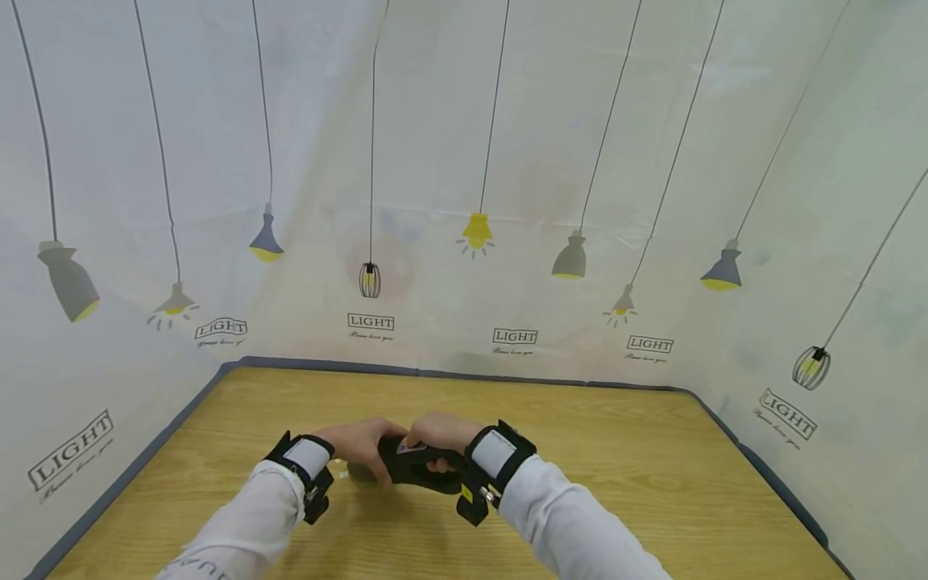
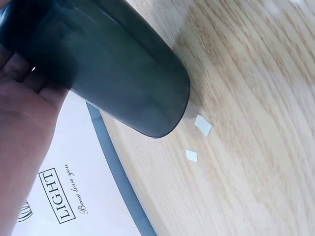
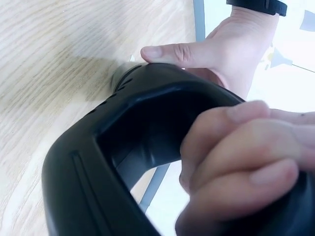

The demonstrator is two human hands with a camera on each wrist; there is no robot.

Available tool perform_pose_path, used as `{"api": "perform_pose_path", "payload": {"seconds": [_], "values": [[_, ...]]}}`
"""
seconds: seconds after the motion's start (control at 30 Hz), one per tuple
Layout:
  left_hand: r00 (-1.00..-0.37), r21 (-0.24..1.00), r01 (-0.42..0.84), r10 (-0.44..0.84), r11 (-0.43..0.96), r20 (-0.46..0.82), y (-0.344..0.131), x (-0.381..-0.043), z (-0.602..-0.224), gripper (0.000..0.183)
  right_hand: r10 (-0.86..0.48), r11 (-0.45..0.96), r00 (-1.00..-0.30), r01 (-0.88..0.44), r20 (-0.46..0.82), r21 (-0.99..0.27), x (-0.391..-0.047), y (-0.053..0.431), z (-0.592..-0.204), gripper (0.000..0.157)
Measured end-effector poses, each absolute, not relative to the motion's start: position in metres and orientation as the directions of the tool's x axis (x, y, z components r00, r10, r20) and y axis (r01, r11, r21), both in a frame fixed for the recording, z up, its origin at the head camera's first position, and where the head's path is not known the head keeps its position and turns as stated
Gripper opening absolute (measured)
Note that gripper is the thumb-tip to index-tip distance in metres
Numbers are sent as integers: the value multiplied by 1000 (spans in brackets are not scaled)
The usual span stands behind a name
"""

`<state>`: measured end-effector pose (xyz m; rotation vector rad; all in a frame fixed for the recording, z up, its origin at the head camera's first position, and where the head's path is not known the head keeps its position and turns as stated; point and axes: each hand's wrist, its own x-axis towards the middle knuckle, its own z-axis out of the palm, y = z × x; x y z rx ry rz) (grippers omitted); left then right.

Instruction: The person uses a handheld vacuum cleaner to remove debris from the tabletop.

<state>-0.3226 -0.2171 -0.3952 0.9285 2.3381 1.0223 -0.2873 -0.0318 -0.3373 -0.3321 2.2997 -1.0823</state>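
A black handheld vacuum cleaner (image 1: 397,461) with a loop handle and a dark, see-through front cup (image 2: 133,73) is held low over the wooden table. My right hand (image 1: 445,432) grips its handle; in the right wrist view the fingers (image 3: 246,172) curl round it. From the other side, my left hand (image 1: 362,441) grips the body near the cup, its thumb (image 3: 172,53) lying along the top. Two small white scraps (image 2: 203,125) lie on the table just past the cup's end. Whether the cup touches the table cannot be told.
The wood-grain table (image 1: 616,459) has a grey-blue border (image 1: 464,375) along its far and side edges. Behind it hangs a pale backdrop (image 1: 449,121) printed with lamps and the word LIGHT. A black strap with a small device sits on each wrist.
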Motion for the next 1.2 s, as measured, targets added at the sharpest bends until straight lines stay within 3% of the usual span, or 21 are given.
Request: {"api": "perform_pose_path", "payload": {"seconds": [0.6, 1.2], "values": [[-704, 740, 433, 706, 515, -79, -229, -321, -389, 54, -409, 645, -849, -11, -333, -764, -285, -45, -338, 17], [-751, 708, 440, 659, 552, -47, -214, -336, -391, 60, -450, 665, -841, -93, -299, -741, -298, -33, -330, 16]]}}
